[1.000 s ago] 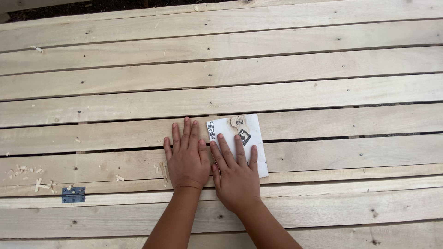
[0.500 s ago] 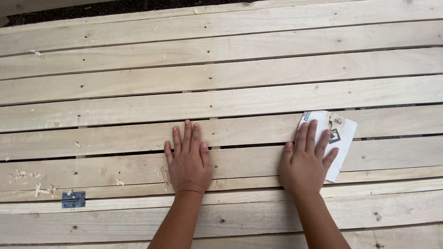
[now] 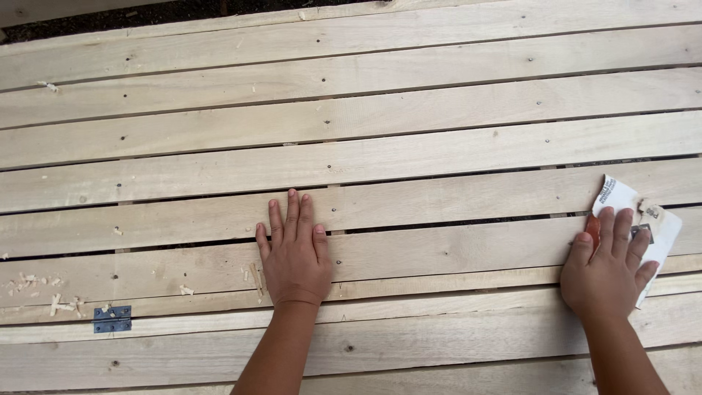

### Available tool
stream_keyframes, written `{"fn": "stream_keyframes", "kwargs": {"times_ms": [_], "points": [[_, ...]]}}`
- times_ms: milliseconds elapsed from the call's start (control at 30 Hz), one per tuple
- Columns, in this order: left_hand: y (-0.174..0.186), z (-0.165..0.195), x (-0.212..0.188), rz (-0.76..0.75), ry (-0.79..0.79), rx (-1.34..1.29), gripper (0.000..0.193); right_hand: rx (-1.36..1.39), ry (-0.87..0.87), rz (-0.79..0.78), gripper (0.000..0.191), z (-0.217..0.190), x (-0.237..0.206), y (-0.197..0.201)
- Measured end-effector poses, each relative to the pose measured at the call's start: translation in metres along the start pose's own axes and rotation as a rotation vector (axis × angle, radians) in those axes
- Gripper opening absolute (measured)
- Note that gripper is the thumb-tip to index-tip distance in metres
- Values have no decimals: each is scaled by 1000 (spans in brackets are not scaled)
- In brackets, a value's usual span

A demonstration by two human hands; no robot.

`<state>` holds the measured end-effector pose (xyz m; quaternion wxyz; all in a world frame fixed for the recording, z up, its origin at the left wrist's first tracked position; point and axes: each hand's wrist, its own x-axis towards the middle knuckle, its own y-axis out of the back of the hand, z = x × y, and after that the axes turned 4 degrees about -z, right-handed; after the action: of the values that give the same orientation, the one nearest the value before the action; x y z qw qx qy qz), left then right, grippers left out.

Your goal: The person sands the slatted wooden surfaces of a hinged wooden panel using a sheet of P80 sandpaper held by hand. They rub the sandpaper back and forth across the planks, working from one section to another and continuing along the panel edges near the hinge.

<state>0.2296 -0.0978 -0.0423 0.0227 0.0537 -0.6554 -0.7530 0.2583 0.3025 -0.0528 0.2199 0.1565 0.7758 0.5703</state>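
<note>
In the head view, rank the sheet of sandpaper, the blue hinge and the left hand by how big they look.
1. left hand
2. sheet of sandpaper, partly covered by the right hand, so this rank is unsure
3. blue hinge, clearly smallest

You have one view only, from the camera on your head, looking almost straight down at close range onto the wooden slats (image 3: 409,153). Your left hand (image 3: 295,252) sits low at centre, your right hand (image 3: 605,272) near the right edge; dark ground shows beyond the top.
</note>
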Motion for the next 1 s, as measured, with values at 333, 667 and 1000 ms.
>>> {"fn": "stream_keyframes", "kwargs": {"times_ms": [333, 667, 1000], "points": [[1, 0, 1, -27, 15, -17, 58, -53, 620, 48, 59, -204, -142, -91], [-2, 0, 0, 4, 3, 1, 58, -26, 196, -45, 66, -47, -20, -19], [0, 2, 0, -25, 11, 8, 59, -153, 651, 18, 67, -175, -105, -82]]}}
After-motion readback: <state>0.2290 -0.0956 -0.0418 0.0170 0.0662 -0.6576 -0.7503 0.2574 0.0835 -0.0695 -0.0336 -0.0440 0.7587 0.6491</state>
